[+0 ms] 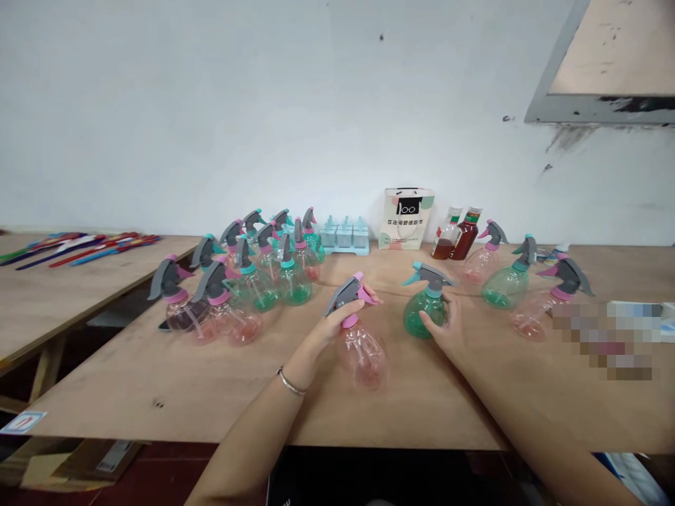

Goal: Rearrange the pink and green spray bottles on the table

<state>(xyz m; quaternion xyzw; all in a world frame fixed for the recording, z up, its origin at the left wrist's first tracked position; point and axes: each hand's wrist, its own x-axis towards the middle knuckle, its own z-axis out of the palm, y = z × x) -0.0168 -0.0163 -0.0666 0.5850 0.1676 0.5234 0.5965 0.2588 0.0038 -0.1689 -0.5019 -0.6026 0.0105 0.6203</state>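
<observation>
My left hand [342, 316] is wrapped round the neck of a pink spray bottle [363, 355], its grey and pink trigger head just above my fingers. My right hand [446, 325] grips the body of a green spray bottle [419, 309] from its right side, thumb across the front. That bottle has a grey head with a turquoise trigger pointing left. Farther right stand another green spray bottle [505, 284] and a pink spray bottle [532, 313]. On the left is a cluster of several pink and green spray bottles [296, 281].
Against the wall are light-blue popsicle moulds [345, 237], a paper bag [406, 223] and two sauce bottles [465, 235]. A second table [63, 295] at left bears several colourful flat strips [105, 246]. The table's front edge [401, 444] runs near my body. A blurred patch covers something at right.
</observation>
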